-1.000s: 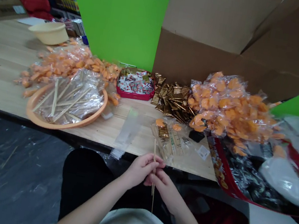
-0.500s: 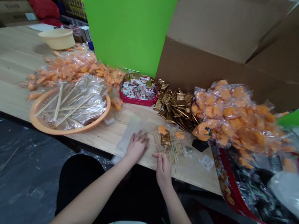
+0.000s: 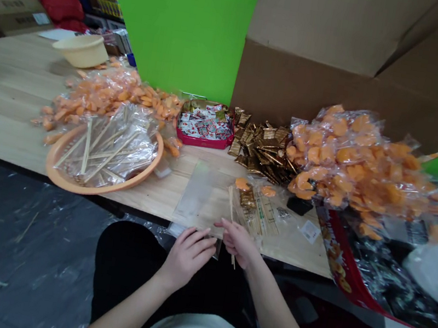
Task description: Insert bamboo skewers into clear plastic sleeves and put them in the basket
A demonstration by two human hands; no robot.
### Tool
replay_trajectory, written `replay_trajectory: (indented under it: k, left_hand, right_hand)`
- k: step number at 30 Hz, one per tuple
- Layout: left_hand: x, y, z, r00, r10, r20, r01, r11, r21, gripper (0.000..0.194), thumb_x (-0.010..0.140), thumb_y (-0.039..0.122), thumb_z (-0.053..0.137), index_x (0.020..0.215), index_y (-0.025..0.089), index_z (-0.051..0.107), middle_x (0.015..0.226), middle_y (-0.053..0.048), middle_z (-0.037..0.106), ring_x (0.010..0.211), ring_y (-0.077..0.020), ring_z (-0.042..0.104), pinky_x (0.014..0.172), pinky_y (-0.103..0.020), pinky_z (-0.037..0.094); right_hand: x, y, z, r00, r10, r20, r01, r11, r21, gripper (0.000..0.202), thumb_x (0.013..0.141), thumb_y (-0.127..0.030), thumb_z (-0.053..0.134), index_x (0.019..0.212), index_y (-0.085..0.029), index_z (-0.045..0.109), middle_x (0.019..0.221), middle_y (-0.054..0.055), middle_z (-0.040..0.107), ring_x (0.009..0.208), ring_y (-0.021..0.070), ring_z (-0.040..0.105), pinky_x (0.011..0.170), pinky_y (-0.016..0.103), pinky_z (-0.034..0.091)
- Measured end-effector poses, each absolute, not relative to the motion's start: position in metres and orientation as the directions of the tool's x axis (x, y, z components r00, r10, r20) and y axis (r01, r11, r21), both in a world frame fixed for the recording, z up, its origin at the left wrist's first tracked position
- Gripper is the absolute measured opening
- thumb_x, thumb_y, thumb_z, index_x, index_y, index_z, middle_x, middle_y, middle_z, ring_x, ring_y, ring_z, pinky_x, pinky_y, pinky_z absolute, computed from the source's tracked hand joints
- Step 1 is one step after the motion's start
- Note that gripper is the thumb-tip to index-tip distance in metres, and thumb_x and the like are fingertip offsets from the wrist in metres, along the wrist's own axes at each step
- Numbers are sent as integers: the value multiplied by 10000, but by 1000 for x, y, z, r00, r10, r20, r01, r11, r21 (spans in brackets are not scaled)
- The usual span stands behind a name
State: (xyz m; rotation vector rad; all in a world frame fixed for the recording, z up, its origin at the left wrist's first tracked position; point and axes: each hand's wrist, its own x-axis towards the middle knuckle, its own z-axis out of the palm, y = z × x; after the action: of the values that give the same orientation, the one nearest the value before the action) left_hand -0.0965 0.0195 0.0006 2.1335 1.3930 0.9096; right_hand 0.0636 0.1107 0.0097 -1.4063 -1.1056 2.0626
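My left hand [image 3: 190, 254] is at the table's front edge, fingers bent over a clear plastic bag [image 3: 217, 248] that shows faintly between my hands. My right hand [image 3: 239, 242] is closed round thin wooden sticks [image 3: 232, 202], which run through it and come out below; its index finger points left. Just beyond it lie flat clear packs with more wooden sticks [image 3: 263, 215], a gold-brown sachet [image 3: 247, 199] and orange pieces [image 3: 241, 182]. A stack of flat clear bags [image 3: 194, 193] rests on the table beyond my left hand.
An orange basket [image 3: 53, 174] of bagged sticks stands left. Behind are a pink-red tin [image 3: 206, 142] of small sachets and a pile of gold-brown sachets [image 3: 265, 146]. Bagged orange pieces [image 3: 348, 157] heap up at right, beside a large red-and-black bag [image 3: 337, 260].
My left hand has drawn back from the flat bags to the table edge, with a clear bag at its fingers. My right hand now has sticks in it, slightly tilted.
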Motion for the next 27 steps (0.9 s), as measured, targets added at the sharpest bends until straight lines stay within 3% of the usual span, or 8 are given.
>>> replay_trajectory:
  k: [3, 7, 10, 12, 14, 16, 22, 27]
  left_hand:
    - [-102, 4, 5, 347, 907, 238, 584, -408, 702, 366, 883, 151, 427, 1171, 332, 561, 1258, -16, 562, 1274, -205, 384, 1084, -456, 150]
    - [-103, -4, 13, 362, 896, 257, 515, -422, 746, 346, 857, 217, 497, 1176, 335, 562, 1291, -26, 533, 1279, -224, 375, 1092, -458, 139]
    - [-98, 0, 23, 64, 964, 259, 344, -265, 901, 562, 728, 369, 659, 1257, 276, 495, 1383, -83, 424, 1310, -280, 308, 1087, -465, 163]
    - [-92, 10, 33, -124, 992, 25, 16, -23, 1000, 656, 735, 420, 640, 1317, 217, 414, 1382, -137, 414, 1294, -293, 335, 1059, -456, 238]
    - [-86, 22, 43, -58, 971, -233, -331, 202, 922, 641, 786, 400, 591, 1341, 176, 365, 1291, -171, 511, 1204, -284, 462, 1005, -429, 330]
    - [-82, 31, 53, 53, 939, -341, -498, 320, 806, 636, 790, 351, 605, 1339, 147, 358, 1172, -174, 604, 1090, -265, 565, 963, -404, 383]
    - [-87, 31, 68, 90, 890, -448, -526, 424, 737, 502, 759, 261, 659, 1212, 109, 504, 1043, -151, 674, 939, -227, 648, 922, -375, 443]
    - [-84, 29, 72, 127, 876, -466, -445, 470, 762, 401, 708, 245, 709, 1068, 107, 603, 912, -116, 715, 813, -199, 679, 826, -331, 503]
  right_hand:
    - [56, 100, 14, -424, 693, -583, 156, -579, -801, 303, 677, -448, 650, 754, -162, 587, 457, -101, 340, 370, 29, 230, 346, 165, 111]
    - [55, 84, 24, -422, 730, -538, 146, -531, -835, 289, 704, -447, 614, 719, -167, 541, 508, -81, 414, 413, 36, 291, 380, 166, 187]
    - [56, 77, 36, -419, 739, -527, 144, -519, -843, 289, 727, -462, 580, 734, -180, 518, 477, -102, 324, 396, 40, 226, 376, 174, 146]
    - [55, 73, 43, -450, 727, -519, 185, -492, -851, 295, 728, -468, 584, 726, -180, 525, 474, -102, 300, 394, 43, 210, 374, 181, 134]
    - [55, 69, 46, -497, 744, -447, 209, -397, -894, 299, 739, -468, 585, 731, -171, 550, 520, -77, 372, 432, 52, 285, 395, 182, 203]
    - [58, 68, 49, -505, 788, -352, 216, -279, -936, 328, 783, -486, 531, 748, -163, 581, 570, -46, 430, 488, 74, 364, 436, 195, 283]
    - [105, 91, 78, -181, 983, 2, 213, 41, -976, 416, 874, -508, 368, 785, -182, 611, 550, -29, 441, 481, 96, 427, 427, 206, 347]
    - [113, 112, 116, -97, 974, 204, -185, 184, -965, 347, 883, -469, 395, 688, -204, 503, 512, -47, 444, 379, 84, 424, 347, 203, 337]
